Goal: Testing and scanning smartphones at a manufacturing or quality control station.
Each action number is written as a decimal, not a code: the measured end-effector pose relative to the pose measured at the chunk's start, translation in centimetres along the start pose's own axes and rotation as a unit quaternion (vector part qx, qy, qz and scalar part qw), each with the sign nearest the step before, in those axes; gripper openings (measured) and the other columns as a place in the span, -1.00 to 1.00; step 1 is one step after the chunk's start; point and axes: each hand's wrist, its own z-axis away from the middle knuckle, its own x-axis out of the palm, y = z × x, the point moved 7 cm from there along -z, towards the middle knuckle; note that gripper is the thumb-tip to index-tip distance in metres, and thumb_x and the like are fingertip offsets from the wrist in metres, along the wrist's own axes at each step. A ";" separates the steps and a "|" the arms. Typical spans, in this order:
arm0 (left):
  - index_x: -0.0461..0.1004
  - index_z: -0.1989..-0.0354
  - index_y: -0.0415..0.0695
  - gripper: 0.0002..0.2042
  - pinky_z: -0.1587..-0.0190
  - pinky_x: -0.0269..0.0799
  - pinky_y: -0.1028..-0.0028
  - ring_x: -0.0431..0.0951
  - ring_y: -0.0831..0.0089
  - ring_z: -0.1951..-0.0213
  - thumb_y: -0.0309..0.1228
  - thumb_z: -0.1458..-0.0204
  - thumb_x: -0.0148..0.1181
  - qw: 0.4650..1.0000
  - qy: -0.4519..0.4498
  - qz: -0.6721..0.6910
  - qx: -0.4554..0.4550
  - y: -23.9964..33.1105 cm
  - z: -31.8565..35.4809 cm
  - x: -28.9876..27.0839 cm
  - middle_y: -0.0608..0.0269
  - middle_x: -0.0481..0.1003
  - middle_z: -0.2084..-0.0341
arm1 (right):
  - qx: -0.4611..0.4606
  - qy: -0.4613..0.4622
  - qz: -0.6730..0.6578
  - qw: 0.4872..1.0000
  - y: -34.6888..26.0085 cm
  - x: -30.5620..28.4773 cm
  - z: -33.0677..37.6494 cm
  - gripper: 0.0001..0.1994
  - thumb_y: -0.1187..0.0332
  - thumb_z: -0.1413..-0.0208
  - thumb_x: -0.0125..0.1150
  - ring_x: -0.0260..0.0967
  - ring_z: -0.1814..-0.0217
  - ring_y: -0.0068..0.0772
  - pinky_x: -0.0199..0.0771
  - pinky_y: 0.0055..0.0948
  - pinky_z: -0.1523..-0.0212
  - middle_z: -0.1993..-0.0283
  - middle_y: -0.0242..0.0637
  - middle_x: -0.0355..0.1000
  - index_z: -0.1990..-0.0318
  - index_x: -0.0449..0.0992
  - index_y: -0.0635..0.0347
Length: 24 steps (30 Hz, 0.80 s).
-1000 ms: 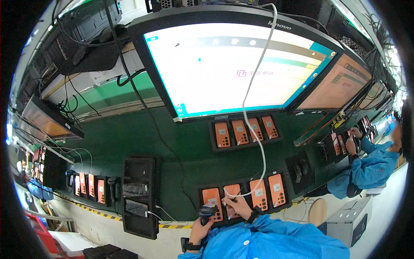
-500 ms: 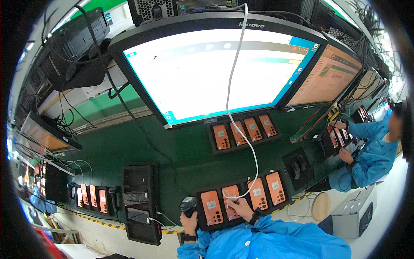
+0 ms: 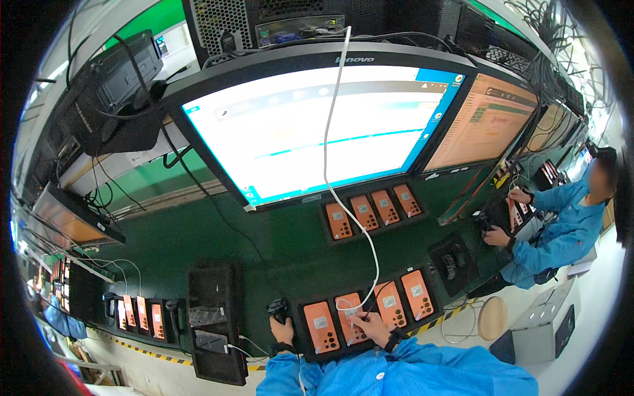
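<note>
At the lower left, a small black tray (image 3: 149, 328) held upright orange phones (image 3: 157, 321); beside it, a longer black tray (image 3: 197, 284) held two dark flat items (image 3: 211, 342). At lower centre, a phone tray (image 3: 298, 330) carried four orange phones (image 3: 321, 328) face down, with four more in the upper tray (image 3: 328, 232). Right of these, a dark tray (image 3: 437, 254) held black objects (image 3: 454, 259). The left hand (image 3: 282, 330) was wrapped around a black scanner (image 3: 277, 307) left of the phone tray. The right hand's (image 3: 374, 328) grip pinched the white cable (image 3: 325, 162) near its end, over the second phone (image 3: 350, 327); whether it touched that phone, I couldn't tell.
</note>
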 end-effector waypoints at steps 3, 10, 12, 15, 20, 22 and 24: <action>0.29 -0.03 -0.30 -0.51 0.00 0.28 0.16 0.39 -0.09 0.09 -0.46 0.14 0.22 0.981 0.144 -0.085 0.096 5.0 2.4 -1.7 -0.13 0.39 0.14 | -0.012 0.025 -0.024 0.999 -0.7 -0.4 0.4 -0.76 0.22 -0.13 0.18 0.27 0.60 -0.72 0.25 -0.68 0.61 0.55 -0.48 0.40 0.32 0.55 0.24; 0.25 -0.05 -0.24 -0.48 -0.07 0.17 0.11 0.26 -0.05 0.00 -0.42 0.17 0.18 0.976 -0.069 -0.009 0.207 17.5 9.0 0.5 -0.13 0.29 0.06 | -0.016 0.002 -0.059 0.998 0.2 -0.7 -0.3 -0.77 0.25 -0.15 0.15 0.27 0.60 -0.71 0.29 -0.69 0.55 0.53 -0.46 0.40 0.27 0.56 0.25; 0.26 -0.04 -0.21 -0.46 -0.06 0.18 0.10 0.26 -0.05 0.01 -0.40 0.21 0.20 0.954 -0.048 -0.108 0.275 18.4 10.1 1.9 -0.13 0.28 0.06 | 0.003 0.029 -0.025 0.999 -0.6 -0.6 0.1 -0.77 0.24 -0.14 0.16 0.27 0.59 -0.71 0.29 -0.68 0.55 0.53 -0.46 0.40 0.28 0.56 0.26; 0.27 0.00 -0.12 -0.41 -0.07 0.15 0.05 0.19 -0.12 -0.04 -0.31 0.31 0.27 0.945 -0.023 -0.218 0.244 19.4 10.2 2.8 -0.17 0.17 -0.02 | 0.002 0.022 -0.020 1.000 -1.1 -0.5 0.1 -0.75 0.23 -0.13 0.17 0.27 0.57 -0.70 0.29 -0.66 0.52 0.53 -0.46 0.40 0.29 0.55 0.27; 0.30 0.03 -0.09 -0.45 -0.11 0.11 0.07 0.15 -0.11 -0.08 -0.32 0.31 0.28 0.950 -0.005 -0.218 0.226 18.7 9.7 3.3 -0.15 0.15 -0.04 | -0.036 0.022 0.008 0.999 0.3 -1.9 -0.5 -0.75 0.23 -0.16 0.14 0.34 0.49 -0.68 0.36 -0.65 0.43 0.45 -0.42 0.46 0.23 0.54 0.28; 0.30 0.01 -0.06 -0.45 -0.14 0.09 0.09 0.12 -0.11 -0.12 -0.32 0.29 0.28 0.954 -0.019 -0.209 0.215 17.8 9.4 3.5 -0.14 0.13 -0.07 | -0.022 0.030 0.004 0.999 0.5 -2.3 -0.3 -0.74 0.23 -0.16 0.14 0.35 0.48 -0.67 0.36 -0.65 0.41 0.43 -0.41 0.47 0.23 0.54 0.28; 0.33 0.07 -0.05 -0.46 -0.11 0.11 0.09 0.15 -0.08 -0.07 -0.33 0.35 0.31 0.959 -0.032 -0.180 0.217 17.5 9.1 3.5 -0.10 0.16 -0.02 | -0.004 0.029 -0.032 0.999 1.3 -2.6 -0.5 -0.73 0.22 -0.17 0.14 0.36 0.45 -0.66 0.37 -0.64 0.40 0.40 -0.40 0.48 0.21 0.53 0.28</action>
